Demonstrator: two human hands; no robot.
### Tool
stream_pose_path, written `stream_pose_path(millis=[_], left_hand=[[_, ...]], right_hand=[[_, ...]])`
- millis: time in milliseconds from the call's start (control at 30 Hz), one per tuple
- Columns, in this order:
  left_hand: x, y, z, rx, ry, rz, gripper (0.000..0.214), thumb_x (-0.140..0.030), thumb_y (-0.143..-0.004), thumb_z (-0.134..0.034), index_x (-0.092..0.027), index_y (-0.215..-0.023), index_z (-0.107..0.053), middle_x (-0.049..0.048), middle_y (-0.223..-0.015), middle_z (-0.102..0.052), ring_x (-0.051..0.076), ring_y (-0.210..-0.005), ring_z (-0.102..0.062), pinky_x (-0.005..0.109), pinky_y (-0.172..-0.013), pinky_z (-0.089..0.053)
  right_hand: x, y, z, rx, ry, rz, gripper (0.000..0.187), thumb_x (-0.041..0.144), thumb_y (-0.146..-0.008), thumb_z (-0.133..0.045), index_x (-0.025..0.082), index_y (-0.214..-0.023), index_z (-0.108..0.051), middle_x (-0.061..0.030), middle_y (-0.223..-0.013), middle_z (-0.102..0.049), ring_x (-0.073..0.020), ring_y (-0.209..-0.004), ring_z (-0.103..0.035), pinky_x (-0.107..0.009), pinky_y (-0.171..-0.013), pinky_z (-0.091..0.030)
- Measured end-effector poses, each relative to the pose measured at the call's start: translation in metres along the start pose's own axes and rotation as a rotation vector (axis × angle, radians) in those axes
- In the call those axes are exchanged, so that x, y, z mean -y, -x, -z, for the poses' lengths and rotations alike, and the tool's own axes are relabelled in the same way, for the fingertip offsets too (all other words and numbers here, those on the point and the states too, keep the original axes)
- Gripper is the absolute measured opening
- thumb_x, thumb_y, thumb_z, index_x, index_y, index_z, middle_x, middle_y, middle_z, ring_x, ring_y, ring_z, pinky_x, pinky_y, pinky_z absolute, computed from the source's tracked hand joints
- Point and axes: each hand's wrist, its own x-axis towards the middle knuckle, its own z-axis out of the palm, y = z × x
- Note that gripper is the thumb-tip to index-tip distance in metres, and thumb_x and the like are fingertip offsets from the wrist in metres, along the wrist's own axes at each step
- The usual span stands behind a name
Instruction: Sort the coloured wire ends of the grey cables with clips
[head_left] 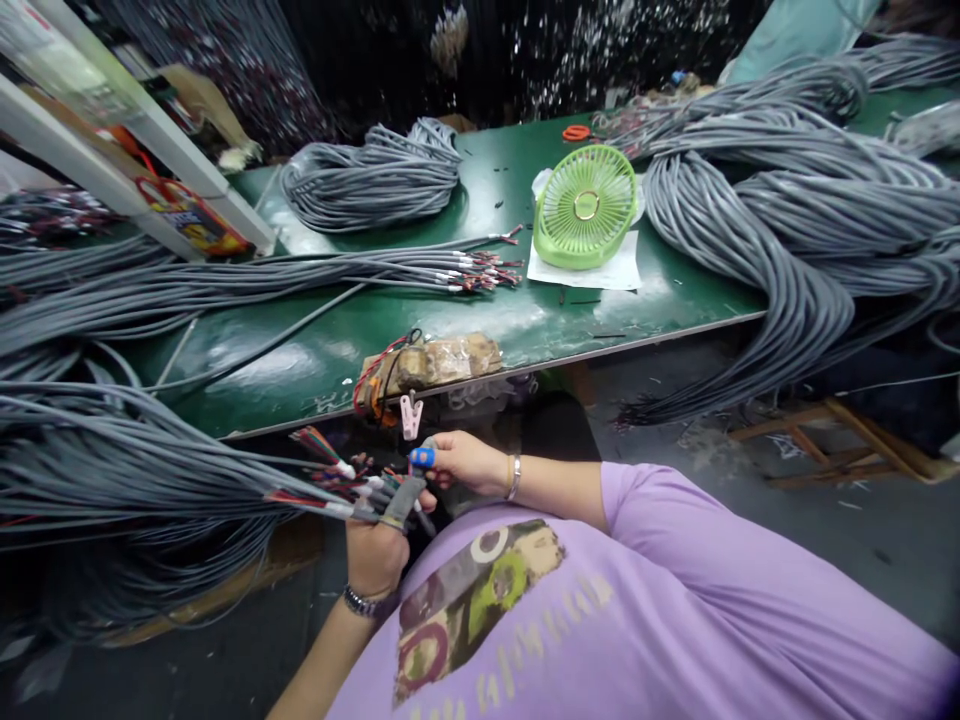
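My left hand (379, 550), with a grey covering on a finger, is closed around the ends of several grey cables (330, 497) near my lap. Thin coloured wires (319, 445) fan out of the cable ends beside it. My right hand (469, 463) meets it from the right, thumb and fingers pinched together at the wire ends. A blue wrap (422, 457) shows at its fingertips. Whatever sits inside that pinch is too small and hidden to make out. Just above the hands, a pink clip (410, 416) hangs at the table edge.
On the green table (292, 365) lie a wooden block (450, 362) with wires, a green fan (586, 208) on white paper, and a row of cable ends (480, 270). Coiled grey cables (375, 180) lie behind; a large bundle (787, 210) drapes off the right. A wooden stool (862, 440) stands on the floor.
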Motion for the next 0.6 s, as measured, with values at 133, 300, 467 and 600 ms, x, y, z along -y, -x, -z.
stream_pose_path(millis=[133, 300, 467, 600], left_hand=[[-0.006, -0.002, -0.001, -0.079, 0.223, 0.025, 0.01, -0.024, -0.074, -0.069, -0.019, -0.065, -0.069, -0.0022, -0.057, -0.066, 0.013, -0.051, -0.058, 0.026, -0.054, -0.049], [-0.006, -0.001, -0.006, -0.106, 0.298, 0.021, 0.017, -0.028, -0.072, -0.07, -0.016, -0.061, -0.065, -0.0003, -0.054, -0.065, 0.013, -0.049, -0.059, 0.025, -0.053, -0.05], [0.002, -0.002, -0.007, -0.095, 0.306, 0.013, 0.022, -0.031, -0.075, -0.07, -0.015, -0.059, -0.067, 0.0017, -0.054, -0.066, 0.013, -0.048, -0.06, 0.025, -0.05, -0.049], [0.007, -0.002, -0.006, -0.085, 0.318, 0.022, 0.022, -0.032, -0.077, -0.069, -0.015, -0.063, -0.069, 0.0023, -0.055, -0.067, 0.014, -0.048, -0.061, 0.025, -0.05, -0.05]], right_hand=[[-0.002, 0.005, 0.008, 0.079, -0.133, -0.037, 0.048, 0.057, -0.062, -0.077, 0.015, -0.073, -0.056, 0.003, -0.062, -0.056, -0.0047, -0.047, -0.04, -0.021, -0.047, -0.034], [0.002, 0.009, 0.009, 0.144, -0.101, 0.023, 0.04, 0.04, -0.064, -0.08, 0.013, -0.088, -0.064, 0.0035, -0.065, -0.055, -0.0049, -0.052, -0.04, -0.021, -0.052, -0.034], [0.004, 0.004, 0.002, 0.179, -0.037, 0.053, 0.036, 0.034, -0.067, -0.078, 0.014, -0.092, -0.063, 0.0045, -0.058, -0.055, -0.0069, -0.051, -0.043, -0.022, -0.053, -0.031], [0.007, 0.003, -0.007, 0.24, -0.009, 0.07, 0.035, 0.039, -0.072, -0.074, 0.014, -0.094, -0.061, 0.0015, -0.056, -0.059, -0.0109, -0.052, -0.051, -0.024, -0.052, -0.03]])
